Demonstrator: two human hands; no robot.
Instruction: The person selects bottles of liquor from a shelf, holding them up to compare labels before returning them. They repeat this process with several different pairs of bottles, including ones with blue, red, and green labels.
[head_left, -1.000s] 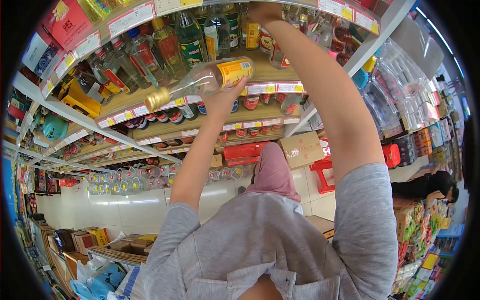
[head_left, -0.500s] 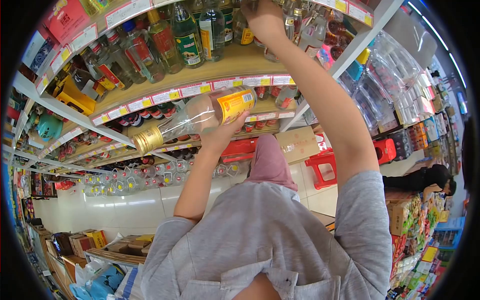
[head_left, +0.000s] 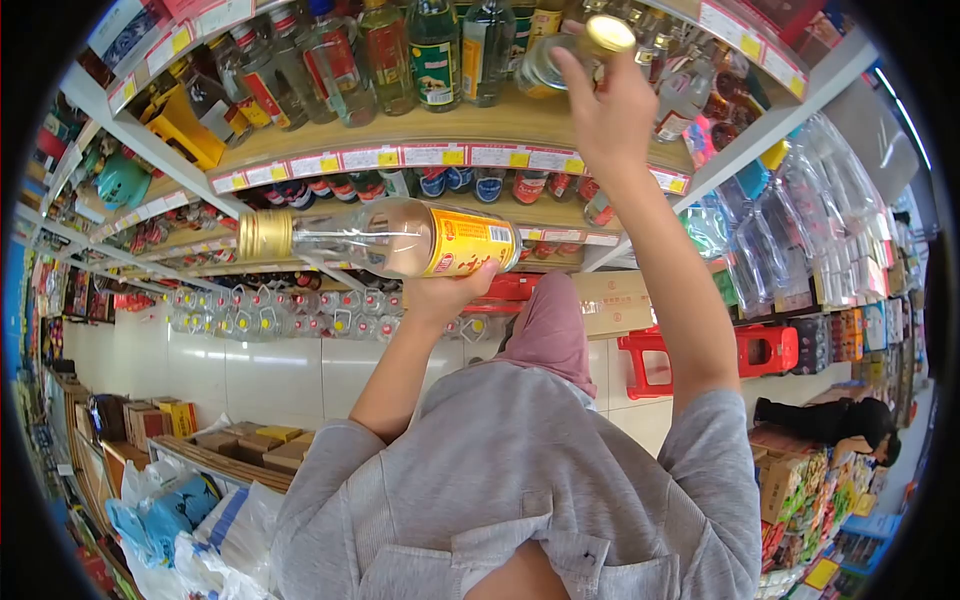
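My left hand [head_left: 447, 296] is wrapped round the lower body of a clear glass bottle [head_left: 365, 240] with a gold cap and a yellow label; the bottle lies nearly level, cap to the left. Up at the shelf, my right hand [head_left: 612, 115] grips a second clear bottle [head_left: 547, 68] near its neck. That bottle is tilted, its gold cap toward me and its base toward the shelf. Some of my right fingers are hidden behind it. Left of it stands a row of bottles, among them one with a green label [head_left: 436, 72].
The wooden shelf [head_left: 300, 145] has a front edge lined with price tags. Lower shelves hold more bottles, and large jugs [head_left: 250, 312] stand on the floor. Red stools [head_left: 655, 362] and a cardboard box [head_left: 615, 303] are near my legs. A person [head_left: 840, 422] is at far right.
My right hand has drawn back from among the shelf bottles, and a gold-capped bottle now shows in it. The bottle in my left hand has turned closer to level. The view has shifted.
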